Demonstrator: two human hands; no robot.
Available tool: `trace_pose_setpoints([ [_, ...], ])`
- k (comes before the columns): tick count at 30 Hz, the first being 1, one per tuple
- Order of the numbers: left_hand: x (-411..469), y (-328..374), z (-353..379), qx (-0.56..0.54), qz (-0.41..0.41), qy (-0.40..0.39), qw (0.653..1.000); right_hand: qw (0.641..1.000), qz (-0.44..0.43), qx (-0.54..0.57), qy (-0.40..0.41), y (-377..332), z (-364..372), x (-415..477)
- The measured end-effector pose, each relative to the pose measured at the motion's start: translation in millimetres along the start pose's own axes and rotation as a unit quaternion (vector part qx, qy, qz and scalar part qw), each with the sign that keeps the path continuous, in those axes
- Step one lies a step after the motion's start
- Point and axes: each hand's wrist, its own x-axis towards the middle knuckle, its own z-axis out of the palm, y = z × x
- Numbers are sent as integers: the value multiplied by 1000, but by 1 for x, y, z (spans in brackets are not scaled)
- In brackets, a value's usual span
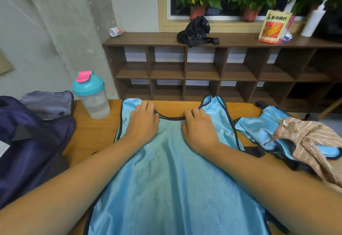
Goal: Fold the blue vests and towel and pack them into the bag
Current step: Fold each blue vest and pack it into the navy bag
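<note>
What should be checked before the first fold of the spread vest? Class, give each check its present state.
1. Blue vest spread flat on table: ok.
2. Left hand and right hand hold its neckline trim: ok.
3. Second vest free: not ok, brown striped towel lies across it.
4. Navy bag open to receive: cannot tell.
5. Shaker bottle apart from the vest: ok, upright beside it.

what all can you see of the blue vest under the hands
The blue vest is shiny, mesh-like light blue fabric with dark trim along its edges and neckline. It lies spread flat on the wooden table, neck end away from the person, near end out of view. The left hand and right hand hold its shoulders either side of the neckline.
</note>
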Motion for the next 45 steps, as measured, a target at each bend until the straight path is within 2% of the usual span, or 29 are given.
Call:
trace_pose_setpoints([
  [10, -67, 4, -27, 7, 31, -32, 999, 998, 5, 35, -55, -26, -36, -68],
  [14, -69, 3, -38, -20, 13, -77, 997, 986, 15, 132, -105, -19, -59, -68],
  [16, -56, 11, -45, -32, -5, -94, 995, 983, 39, 154, -89, -3, -70, -55],
  [18, -40, 24, -49, -38, -5, -91, 995, 989, 61, 128, -53, 20, -78, -39],
  [22, -16, 79, -39, -74, 49, -72, 993, 985, 134, 105, -21, 60, -74, -16],
  [24, -12, 114, -25, -126, 90, -73, 985, 977, 163, 141, -8, 67, -69, -15],
  [26, -9, 144, -12, -174, 110, -105, 973, 962, 182, 202, 25, 66, -64, -17],
  [29, -10, 165, 12, -173, 132, -158, 963, 946, 197, 258, 16, 61, -60, -25],
  [33, -14, 150, 36, -80, 155, -142, 974, 962, 172, 206, -50, 61, -53, -31],
  [35, -12, 144, 40, -72, 171, -140, 973, 966, 174, 176, -69, 65, -45, -29],
  [41, -6, 135, 46, -19, 145, -206, 968, 975, 175, 81, -109, 76, -29, -27],
  [45, -5, 134, 46, 14, 146, -218, 965, 971, 175, 75, -144, 73, -35, -27],
])
